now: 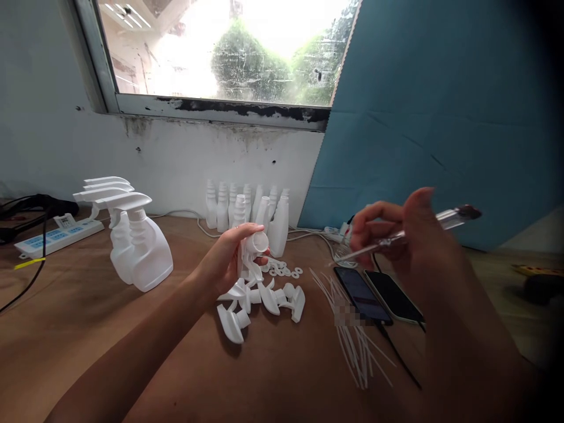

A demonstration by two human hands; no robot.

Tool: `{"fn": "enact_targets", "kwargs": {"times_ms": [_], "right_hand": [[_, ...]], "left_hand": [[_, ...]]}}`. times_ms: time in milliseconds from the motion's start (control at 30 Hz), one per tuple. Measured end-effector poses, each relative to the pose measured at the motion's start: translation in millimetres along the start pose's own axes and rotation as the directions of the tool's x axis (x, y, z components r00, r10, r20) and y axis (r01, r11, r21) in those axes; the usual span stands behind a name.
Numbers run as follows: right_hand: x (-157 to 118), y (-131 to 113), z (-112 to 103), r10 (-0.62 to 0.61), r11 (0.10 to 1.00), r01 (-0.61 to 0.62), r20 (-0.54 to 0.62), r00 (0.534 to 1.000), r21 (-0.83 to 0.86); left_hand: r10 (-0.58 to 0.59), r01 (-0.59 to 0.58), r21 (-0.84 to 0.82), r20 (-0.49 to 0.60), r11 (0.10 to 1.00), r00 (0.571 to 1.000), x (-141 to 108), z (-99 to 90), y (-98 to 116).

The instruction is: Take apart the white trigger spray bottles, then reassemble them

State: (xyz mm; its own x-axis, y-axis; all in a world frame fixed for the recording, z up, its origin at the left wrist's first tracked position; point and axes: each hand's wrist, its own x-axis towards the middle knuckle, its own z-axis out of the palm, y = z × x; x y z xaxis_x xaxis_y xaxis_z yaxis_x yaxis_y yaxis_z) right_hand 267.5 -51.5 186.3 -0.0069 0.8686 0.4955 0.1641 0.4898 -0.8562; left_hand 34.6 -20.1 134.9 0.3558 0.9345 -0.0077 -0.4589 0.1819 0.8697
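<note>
My left hand [227,255] is closed around a white trigger spray head [257,242], with its round collar opening turned toward me. My right hand [396,235] grips a thin screwdriver [452,218] with a clear handle and a slim shaft pointing left; its tip is blurred. Below my left hand lie several loose white spray heads [271,296]. Small white ring washers [286,271] are scattered just behind them. Thin white dip tubes [359,352] lie in a loose bunch on the brown table, below my right hand.
Several white bottles [224,205] without heads stand by the wall. Spray bottles with heads fitted [150,252] stand at left, near a power strip [59,237]. Two phones [363,294] with cables lie at right. A blue cloth [432,117] hangs beside the window.
</note>
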Motion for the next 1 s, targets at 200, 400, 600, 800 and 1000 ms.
{"fn": "enact_targets", "kwargs": {"times_ms": [200, 400, 600, 800, 1000], "right_hand": [[-20.6, -17.2, 34.1, -0.138, 0.989, 0.146, 0.162, 0.977, -0.035], [-21.3, -13.8, 47.6, -0.118, 0.986, 0.138, 0.190, 0.975, -0.091], [-27.1, -9.7, 60.6, -0.154, 0.972, 0.172, 0.118, 0.981, -0.160], [-31.8, -1.7, 64.2, -0.334, 0.889, 0.376, 0.192, 0.923, -0.262], [-31.4, 10.8, 78.2, -0.434, 0.875, 0.447, 0.106, 0.895, -0.186]], "left_hand": [[0.068, -0.068, -0.031, 0.000, 0.997, 0.998, -1.1, 4.4, -1.3], [0.154, -0.153, 0.017, -0.038, 0.988, 0.987, -4.2, 9.2, 0.4], [0.254, -0.248, 0.072, -0.082, 0.966, 0.964, -5.9, 11.4, -3.1], [0.344, -0.339, 0.062, -0.110, 0.939, 0.932, -8.6, 16.3, -11.2], [0.279, -0.280, 0.007, -0.101, 0.960, 0.955, -7.3, 11.3, -5.3]]}}
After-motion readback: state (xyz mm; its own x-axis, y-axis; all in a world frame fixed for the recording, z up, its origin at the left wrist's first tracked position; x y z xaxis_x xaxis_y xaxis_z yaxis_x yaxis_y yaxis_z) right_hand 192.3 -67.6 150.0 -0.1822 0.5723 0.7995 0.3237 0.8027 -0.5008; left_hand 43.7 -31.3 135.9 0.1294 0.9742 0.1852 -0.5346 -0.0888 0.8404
